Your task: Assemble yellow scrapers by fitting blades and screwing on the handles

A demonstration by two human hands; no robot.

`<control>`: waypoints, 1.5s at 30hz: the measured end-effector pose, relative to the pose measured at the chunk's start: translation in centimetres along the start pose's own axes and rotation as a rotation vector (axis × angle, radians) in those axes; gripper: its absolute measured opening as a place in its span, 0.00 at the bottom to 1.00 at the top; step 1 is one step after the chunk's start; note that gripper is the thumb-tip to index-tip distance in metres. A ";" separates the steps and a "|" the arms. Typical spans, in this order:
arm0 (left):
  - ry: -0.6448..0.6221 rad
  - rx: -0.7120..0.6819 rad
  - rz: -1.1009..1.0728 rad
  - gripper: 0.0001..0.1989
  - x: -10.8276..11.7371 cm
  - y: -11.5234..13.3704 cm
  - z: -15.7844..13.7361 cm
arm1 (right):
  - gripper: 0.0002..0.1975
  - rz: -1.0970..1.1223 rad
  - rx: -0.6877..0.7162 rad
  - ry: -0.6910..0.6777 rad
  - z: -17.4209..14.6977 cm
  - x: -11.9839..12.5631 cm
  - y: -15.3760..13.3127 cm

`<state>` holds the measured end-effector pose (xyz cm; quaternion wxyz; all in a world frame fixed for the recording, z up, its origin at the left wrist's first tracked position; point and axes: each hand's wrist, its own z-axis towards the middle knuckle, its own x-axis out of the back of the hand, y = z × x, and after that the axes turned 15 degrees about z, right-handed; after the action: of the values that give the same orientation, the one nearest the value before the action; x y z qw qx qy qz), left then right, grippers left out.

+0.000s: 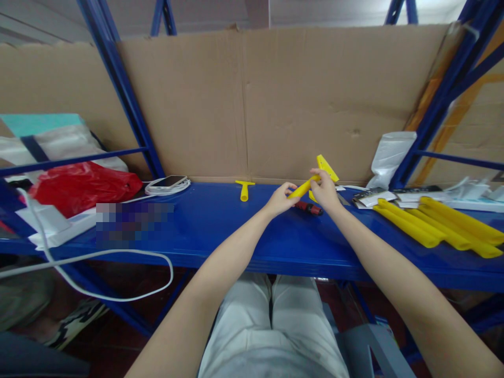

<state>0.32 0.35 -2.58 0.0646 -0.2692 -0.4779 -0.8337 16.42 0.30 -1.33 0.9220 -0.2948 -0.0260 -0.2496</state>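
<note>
Both hands hold one yellow T-shaped plastic tool (pixel 302 189), tilted, above the blue shelf table. My left hand (pixel 282 198) is closed around the lower end of its handle. Nearer the flat, holed head, my right hand (pixel 324 189) grips it with the fingers. Under the hands lies a red and black tool (pixel 309 208) resembling a screwdriver, partly covered. Another yellow piece shows just behind my right hand, mostly hidden. A second yellow T-shaped piece (pixel 244 191) lies farther left, by the cardboard.
Several yellow tubes (pixel 413 223) lie at the right. A phone (pixel 170 181) rests on a coiled white cable. At the left are a red plastic bag (pixel 86 186) and a white power strip; a white cable (pixel 118 298) loops over the front edge. Cardboard (pixel 189 105) walls the back.
</note>
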 end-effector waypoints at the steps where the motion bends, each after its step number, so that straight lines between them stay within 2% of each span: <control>1: 0.031 0.006 0.044 0.15 -0.1 -0.2 0.1 | 0.15 0.007 0.009 -0.023 -0.1 0.0 -0.4; 5: 0.131 -0.020 0.197 0.13 -0.1 -0.8 0.4 | 0.13 0.018 0.065 -0.104 -0.4 -0.3 -1.5; 10: 0.153 -0.072 0.392 0.12 0.3 -0.5 -0.2 | 0.11 0.022 0.136 -0.249 -0.8 -1.1 -1.5; 19: 0.173 -0.064 0.637 0.10 1.1 0.1 -0.8 | 0.15 0.018 0.107 -0.464 -1.6 -1.9 -1.6; 22: 0.174 -0.028 0.672 0.11 1.2 0.0 -0.8 | 0.15 -0.030 0.090 -0.444 -1.4 -1.5 -1.8; 27: 0.197 -0.001 0.633 0.13 1.1 -0.3 -0.7 | 0.13 -0.136 0.064 -0.219 -0.4 0.0 -0.5; 30: 0.164 -0.024 0.640 0.14 1.0 0.0 -0.8 | 0.11 -0.206 -0.032 -0.160 -0.2 0.6 0.3; 34: 0.112 -0.055 0.711 0.16 1.0 0.5 -1.1 | 0.10 -0.318 -0.237 -0.263 -0.5 0.6 -0.6; 36: 0.099 -0.044 0.757 0.15 1.2 0.7 -1.2 | 0.12 -0.353 -0.290 -0.323 -0.6 0.3 -1.6; 40: 0.095 -0.018 0.821 0.15 1.6 1.0 -1.2 | 0.14 -0.352 -0.264 -0.397 -0.8 -0.1 -3.0; 45: 0.103 -0.004 0.852 0.15 1.8 1.4 -1.4 | 0.14 -0.313 -0.199 -0.429 -0.9 -0.1 -3.4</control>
<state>-1.25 -1.31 -1.11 0.4264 -0.4007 -0.3187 -0.7457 14.59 -2.50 -0.28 0.8122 -0.4222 -0.2413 -0.3221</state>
